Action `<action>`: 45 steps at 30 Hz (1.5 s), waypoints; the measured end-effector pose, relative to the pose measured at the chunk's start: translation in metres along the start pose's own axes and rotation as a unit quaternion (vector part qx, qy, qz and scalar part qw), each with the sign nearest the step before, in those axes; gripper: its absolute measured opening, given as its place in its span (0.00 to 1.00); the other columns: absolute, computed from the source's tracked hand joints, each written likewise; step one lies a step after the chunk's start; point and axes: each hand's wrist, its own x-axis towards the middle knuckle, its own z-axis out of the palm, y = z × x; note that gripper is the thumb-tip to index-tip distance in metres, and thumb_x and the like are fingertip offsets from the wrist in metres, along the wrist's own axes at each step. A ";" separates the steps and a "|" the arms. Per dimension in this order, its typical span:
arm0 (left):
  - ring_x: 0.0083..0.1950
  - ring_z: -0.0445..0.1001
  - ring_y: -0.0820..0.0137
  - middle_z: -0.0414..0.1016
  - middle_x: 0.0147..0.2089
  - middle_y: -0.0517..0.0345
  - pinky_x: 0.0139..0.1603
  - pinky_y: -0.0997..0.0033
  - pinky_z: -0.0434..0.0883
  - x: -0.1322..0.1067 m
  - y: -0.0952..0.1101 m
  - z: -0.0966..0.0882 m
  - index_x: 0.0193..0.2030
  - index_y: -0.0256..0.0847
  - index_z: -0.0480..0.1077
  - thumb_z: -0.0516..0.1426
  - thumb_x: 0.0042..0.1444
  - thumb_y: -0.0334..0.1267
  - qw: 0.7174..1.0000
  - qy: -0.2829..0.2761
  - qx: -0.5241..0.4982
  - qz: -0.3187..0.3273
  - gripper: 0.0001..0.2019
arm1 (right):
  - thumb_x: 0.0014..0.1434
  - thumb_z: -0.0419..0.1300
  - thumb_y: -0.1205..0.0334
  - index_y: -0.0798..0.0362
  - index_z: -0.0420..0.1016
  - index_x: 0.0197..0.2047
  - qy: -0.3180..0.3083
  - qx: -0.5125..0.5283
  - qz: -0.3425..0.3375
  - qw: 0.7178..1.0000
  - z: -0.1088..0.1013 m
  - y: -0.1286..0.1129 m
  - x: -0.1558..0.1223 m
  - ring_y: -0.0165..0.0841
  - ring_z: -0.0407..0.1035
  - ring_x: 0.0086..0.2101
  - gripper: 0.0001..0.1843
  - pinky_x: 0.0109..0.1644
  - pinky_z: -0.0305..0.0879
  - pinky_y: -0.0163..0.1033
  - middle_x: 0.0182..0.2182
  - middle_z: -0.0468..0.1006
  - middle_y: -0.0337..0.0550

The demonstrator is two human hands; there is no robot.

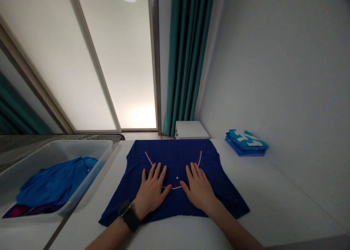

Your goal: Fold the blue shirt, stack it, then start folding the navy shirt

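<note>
Fingers [157, 171] of both hands spread apart and flat, pressing on a navy shirt [175, 162], not gripping it. Shirt lies spread at the near edge of a white table [276, 195], its collar trimmed in red and white. Lower left of frame: grey plastic bin [62, 162] holding a crumpled blue garment [56, 184]. Right of the shirt, well apart: stack of folded blue shirts [246, 144]. Left hand [151, 193] wears a black wristwatch [128, 215]. Right hand [199, 190] rests just right of a white button [177, 178]
</note>
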 end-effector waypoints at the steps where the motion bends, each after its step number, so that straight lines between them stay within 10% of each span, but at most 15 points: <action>1: 0.72 0.46 0.48 0.51 0.72 0.43 0.65 0.33 0.48 0.000 0.000 0.004 0.70 0.40 0.53 0.47 0.64 0.53 1.000 -0.008 0.003 -0.005 0.31 | 0.67 0.41 0.43 0.63 0.52 0.69 -0.005 0.006 0.002 1.000 0.004 -0.001 0.002 0.48 0.41 0.67 0.38 0.68 0.41 0.54 0.69 0.49 0.58; 35: 0.73 0.43 0.45 0.46 0.73 0.45 0.62 0.25 0.47 -0.066 0.021 0.002 0.71 0.45 0.49 0.46 0.64 0.53 0.999 -0.031 0.005 -0.031 0.31 | 0.66 0.38 0.38 0.59 0.48 0.71 -0.037 0.033 -0.027 0.998 0.009 -0.010 -0.057 0.48 0.34 0.68 0.40 0.69 0.40 0.56 0.70 0.41 0.54; 45: 0.72 0.51 0.56 0.53 0.71 0.44 0.68 0.49 0.54 -0.013 -0.049 -0.021 0.69 0.36 0.55 0.44 0.65 0.55 1.000 -0.006 0.001 -0.010 0.32 | 0.68 0.36 0.42 0.62 0.49 0.70 -0.048 0.011 -0.037 0.998 -0.012 0.026 0.002 0.42 0.39 0.68 0.39 0.70 0.38 0.51 0.69 0.45 0.55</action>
